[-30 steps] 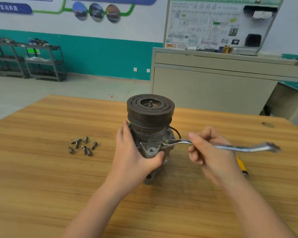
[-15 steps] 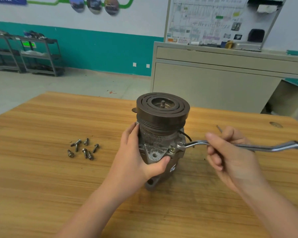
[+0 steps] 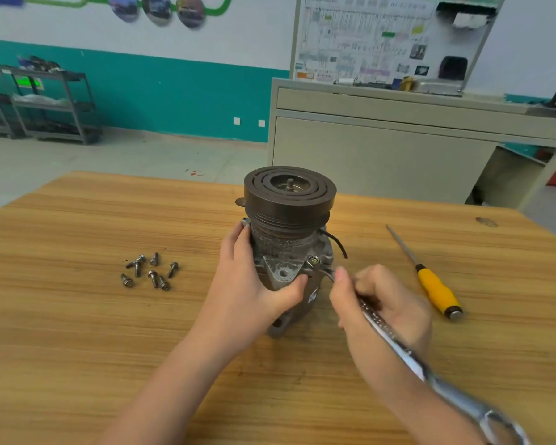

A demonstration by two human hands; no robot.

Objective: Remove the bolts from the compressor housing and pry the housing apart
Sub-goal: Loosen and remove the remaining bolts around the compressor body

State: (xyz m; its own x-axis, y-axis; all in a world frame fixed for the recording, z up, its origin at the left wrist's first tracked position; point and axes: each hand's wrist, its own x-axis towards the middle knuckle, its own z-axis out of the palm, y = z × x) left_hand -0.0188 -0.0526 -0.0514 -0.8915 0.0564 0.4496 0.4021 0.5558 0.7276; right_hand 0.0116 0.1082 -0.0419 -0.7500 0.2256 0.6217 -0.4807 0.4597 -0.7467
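Wooden table (image 3: pixel 77 332), upright compressor (image 3: pixel 288 239), loose bolts (image 3: pixel 151 271)

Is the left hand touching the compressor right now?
Touching. The head view shows the left hand wrapped round the compressor, fingers against its left side and thumb pressed on the front lug.

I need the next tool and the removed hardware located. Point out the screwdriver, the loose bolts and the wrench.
screwdriver (image 3: pixel 436 291): head view, on its yellow handle.
loose bolts (image 3: pixel 153 278): head view, a middle bolt of the pile.
wrench (image 3: pixel 408 354): head view, mid-shank.
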